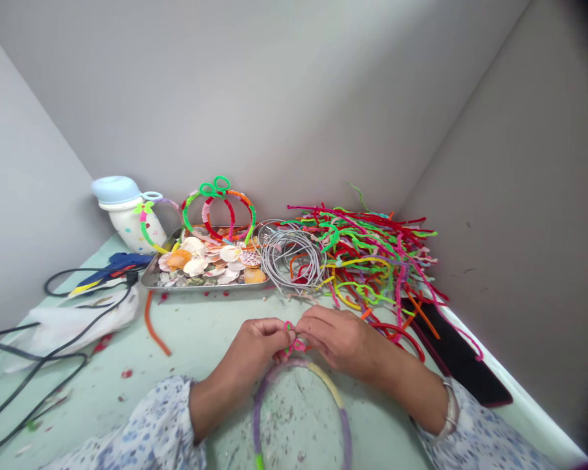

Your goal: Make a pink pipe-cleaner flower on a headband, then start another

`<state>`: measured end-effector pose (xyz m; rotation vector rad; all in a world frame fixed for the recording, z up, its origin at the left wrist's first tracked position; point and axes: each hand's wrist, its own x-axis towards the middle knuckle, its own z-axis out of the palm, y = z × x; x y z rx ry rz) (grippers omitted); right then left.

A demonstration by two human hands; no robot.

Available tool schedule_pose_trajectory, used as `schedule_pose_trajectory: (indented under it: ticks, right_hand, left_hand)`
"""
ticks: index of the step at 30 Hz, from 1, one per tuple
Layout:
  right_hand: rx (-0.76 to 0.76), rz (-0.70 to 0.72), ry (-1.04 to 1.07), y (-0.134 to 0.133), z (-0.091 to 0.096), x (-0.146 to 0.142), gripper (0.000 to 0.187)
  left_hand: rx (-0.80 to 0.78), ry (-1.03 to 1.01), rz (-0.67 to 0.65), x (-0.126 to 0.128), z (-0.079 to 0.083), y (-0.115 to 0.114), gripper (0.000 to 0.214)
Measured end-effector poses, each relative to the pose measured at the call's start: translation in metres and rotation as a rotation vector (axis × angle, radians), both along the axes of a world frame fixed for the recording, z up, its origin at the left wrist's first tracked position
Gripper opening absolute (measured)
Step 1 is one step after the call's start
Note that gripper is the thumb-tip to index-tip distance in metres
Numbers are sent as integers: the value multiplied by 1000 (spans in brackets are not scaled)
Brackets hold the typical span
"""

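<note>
Between my two hands is a small pink and green pipe-cleaner shape [289, 349] with looped parts, at the top of a headband [343, 418] wrapped in purple, pink and yellow pipe cleaner. My left hand [262, 343] pinches this shape between thumb and fingers. From the other side, my right hand [330, 333] has its fingertips pressed together at the shape's upper right edge. The fingers partly hide the shape, and how it joins the headband cannot be made out. The headband's lower ends run out of view.
Behind my hands stands a metal tray [200, 287] of seashells with finished headbands [251, 209]. Beside it lie coiled grey wire [294, 261] and heaped pipe cleaners [372, 248]. A white bottle [137, 225], pliers [122, 264], black cable [44, 359] and orange pipe cleaner [155, 329] are leftward.
</note>
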<state>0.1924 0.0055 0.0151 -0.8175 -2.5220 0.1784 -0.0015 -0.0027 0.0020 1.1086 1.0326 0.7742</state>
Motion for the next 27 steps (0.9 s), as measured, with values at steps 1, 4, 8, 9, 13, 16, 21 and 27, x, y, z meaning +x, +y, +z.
schedule_pose_trajectory:
  ticks: [1, 4, 8, 9, 13, 16, 21, 27]
  right_hand:
    - [-1, 0, -5, 0, 0, 0, 16]
    - [0, -1, -14, 0, 0, 0, 16]
    - [-2, 2, -19, 0, 0, 0, 15]
    - [0, 4, -21, 0, 0, 0, 15]
    - [16, 6, -24, -1, 1, 0, 17]
    - [15, 9, -31, -1, 2, 0, 17]
    - [4, 11, -4, -2, -2, -1, 19]
    - [-239, -13, 201, 5, 18, 2, 12]
  left_hand:
    - [-5, -2, -1, 0, 0, 0, 13]
    - [5, 2, 1, 0, 1, 0, 13]
    - [8, 1, 5, 0, 2, 0, 12]
    - [5, -1, 7, 0, 2, 0, 12]
    - [13, 1, 13, 0, 0, 0, 12]
    - [9, 1, 9, -1, -2, 0, 12]
    - [-13, 11, 16, -1, -2, -1, 11]
    - [-34, -58, 7, 2, 7, 0, 15]
